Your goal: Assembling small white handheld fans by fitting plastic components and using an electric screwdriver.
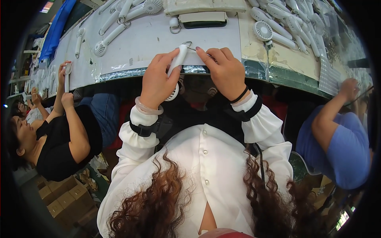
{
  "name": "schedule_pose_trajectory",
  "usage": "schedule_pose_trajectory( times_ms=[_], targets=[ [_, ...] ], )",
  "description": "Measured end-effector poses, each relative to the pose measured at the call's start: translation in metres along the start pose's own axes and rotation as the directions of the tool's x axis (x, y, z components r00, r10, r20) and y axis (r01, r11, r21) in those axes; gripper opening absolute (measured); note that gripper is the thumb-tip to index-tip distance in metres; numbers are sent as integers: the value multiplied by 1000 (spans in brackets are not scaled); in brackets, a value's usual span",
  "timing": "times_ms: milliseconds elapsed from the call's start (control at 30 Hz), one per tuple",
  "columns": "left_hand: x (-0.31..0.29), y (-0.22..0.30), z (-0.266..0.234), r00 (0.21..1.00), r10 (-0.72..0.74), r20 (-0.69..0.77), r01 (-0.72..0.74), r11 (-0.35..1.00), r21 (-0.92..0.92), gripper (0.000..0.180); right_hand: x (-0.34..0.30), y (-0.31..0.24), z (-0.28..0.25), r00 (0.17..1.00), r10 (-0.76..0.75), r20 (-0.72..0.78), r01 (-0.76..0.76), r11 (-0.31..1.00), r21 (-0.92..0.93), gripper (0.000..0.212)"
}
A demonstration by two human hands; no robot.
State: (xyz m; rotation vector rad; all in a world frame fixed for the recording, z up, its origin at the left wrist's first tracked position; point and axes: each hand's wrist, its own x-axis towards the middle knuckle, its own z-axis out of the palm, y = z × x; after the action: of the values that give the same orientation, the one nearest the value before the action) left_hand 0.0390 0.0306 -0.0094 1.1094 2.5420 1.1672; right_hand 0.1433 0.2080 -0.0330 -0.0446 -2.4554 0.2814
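Note:
My left hand (158,81) is closed round a white handheld fan (178,61), its handle end pointing up and away over the table's edge. The fan's round grille shows below that hand, partly covered by it. A metal ring (188,43) sits at the handle's end. My right hand (227,73) is closed in a pinch on a thin metal tool (192,48), whose tip reaches the handle end beside the ring. The fingers hide much of the tool, so its exact kind cannot be told.
Several white fans (150,7) lie at the back left, and a heap of them (287,23) at the back right. A dark tray-like object (205,23) stands behind my hands. Co-workers sit at left (59,146) and right (337,139). Cardboard boxes (67,198) are at lower left.

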Motion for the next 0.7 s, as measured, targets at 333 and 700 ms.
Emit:
schedule_pose_trajectory(
  times_ms=[333,700],
  targets=[
    [-3,6,-13,894,-54,445,386,598,-702,46,8,33,1,939,265,218,-327,497,804,23],
    [5,-13,-13,905,52,422,417,-300,-858,54,16,25,-6,725,299,620,-593,-188,783,20]
  ],
)
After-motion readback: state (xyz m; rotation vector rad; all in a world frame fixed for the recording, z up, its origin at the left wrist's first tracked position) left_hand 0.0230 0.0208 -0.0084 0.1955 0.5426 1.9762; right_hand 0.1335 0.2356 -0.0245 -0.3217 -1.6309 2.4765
